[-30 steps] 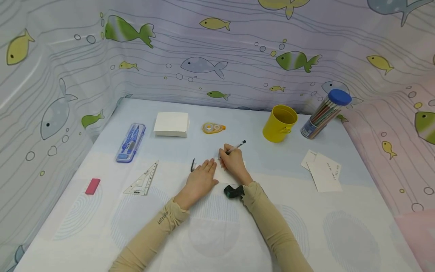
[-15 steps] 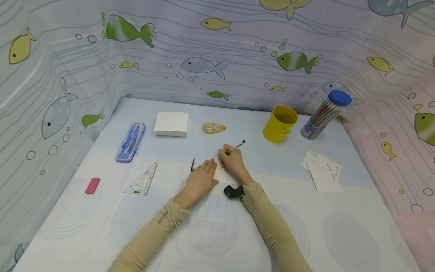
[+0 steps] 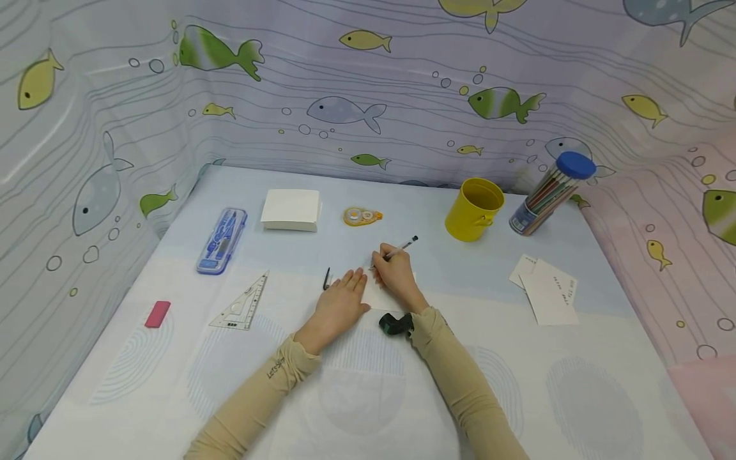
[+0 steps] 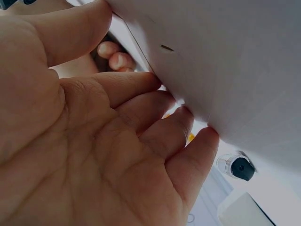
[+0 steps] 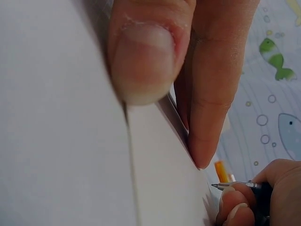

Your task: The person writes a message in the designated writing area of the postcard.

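Note:
My left hand (image 3: 339, 297) lies flat with straight fingers on a white sheet of paper (image 3: 376, 298), fingertips near its left part. In the right wrist view the left thumb and a finger press along the paper edge. My right hand (image 3: 395, 271) pinches a pen (image 3: 405, 245) with a black end, its tip pointing down at the sheet. The metal pen tip (image 5: 215, 186) shows bare in the right wrist view. Just left of the left fingertips lies a small black piece (image 3: 326, 279), seemingly a pen cap. Any marks under the pen are hidden.
Around the hands are a set square (image 3: 241, 305), pink eraser (image 3: 157, 314), blue case (image 3: 222, 241), white paper stack (image 3: 291, 209), correction tape (image 3: 362, 216), yellow bucket (image 3: 474, 209), tube of pencils (image 3: 551, 195) and written cards (image 3: 549, 294). A dark green object (image 3: 395, 324) sits at the right wrist.
The pen's upper end and the right hand's fingers shift very slightly, lately to the right. The left hand keeps its place on the sheet.

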A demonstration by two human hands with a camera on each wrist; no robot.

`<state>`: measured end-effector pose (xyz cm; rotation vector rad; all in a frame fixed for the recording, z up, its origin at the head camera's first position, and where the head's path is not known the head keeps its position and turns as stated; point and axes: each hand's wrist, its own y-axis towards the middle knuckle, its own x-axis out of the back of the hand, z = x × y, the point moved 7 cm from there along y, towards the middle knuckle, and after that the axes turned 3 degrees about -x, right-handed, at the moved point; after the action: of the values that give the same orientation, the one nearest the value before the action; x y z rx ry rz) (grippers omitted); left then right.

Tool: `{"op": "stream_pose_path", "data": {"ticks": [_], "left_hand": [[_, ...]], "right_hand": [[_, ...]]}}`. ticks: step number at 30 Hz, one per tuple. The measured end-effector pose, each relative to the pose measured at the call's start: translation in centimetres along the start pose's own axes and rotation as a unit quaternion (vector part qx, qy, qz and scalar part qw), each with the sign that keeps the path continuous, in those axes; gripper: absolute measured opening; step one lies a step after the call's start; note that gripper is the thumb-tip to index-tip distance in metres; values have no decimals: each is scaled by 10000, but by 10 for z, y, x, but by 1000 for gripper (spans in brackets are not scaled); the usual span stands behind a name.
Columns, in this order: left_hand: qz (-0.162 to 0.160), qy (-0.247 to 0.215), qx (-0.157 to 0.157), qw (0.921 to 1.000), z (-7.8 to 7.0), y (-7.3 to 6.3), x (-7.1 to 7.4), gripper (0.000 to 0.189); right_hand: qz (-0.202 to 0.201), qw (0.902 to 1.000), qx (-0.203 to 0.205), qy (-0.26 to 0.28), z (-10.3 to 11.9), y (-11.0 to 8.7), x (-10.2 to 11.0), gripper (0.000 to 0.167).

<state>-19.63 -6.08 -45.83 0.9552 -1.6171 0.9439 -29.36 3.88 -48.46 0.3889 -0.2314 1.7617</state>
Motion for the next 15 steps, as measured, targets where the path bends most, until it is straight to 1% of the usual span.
{"op": "stream_pose_path", "data": {"ticks": [5, 10, 15], "left_hand": [[30, -45, 25, 10000, 0, 1, 0, 64], [6, -60, 29, 10000, 0, 0, 0, 63], [-15, -14, 6, 10000, 0, 1, -1, 63]], "right_hand": [[-70, 10000, 27, -66, 1, 0, 1, 35], [-8, 9999, 9, -160, 0, 0, 0, 34], [31, 10000, -14, 6, 0, 0, 0, 35]]}}
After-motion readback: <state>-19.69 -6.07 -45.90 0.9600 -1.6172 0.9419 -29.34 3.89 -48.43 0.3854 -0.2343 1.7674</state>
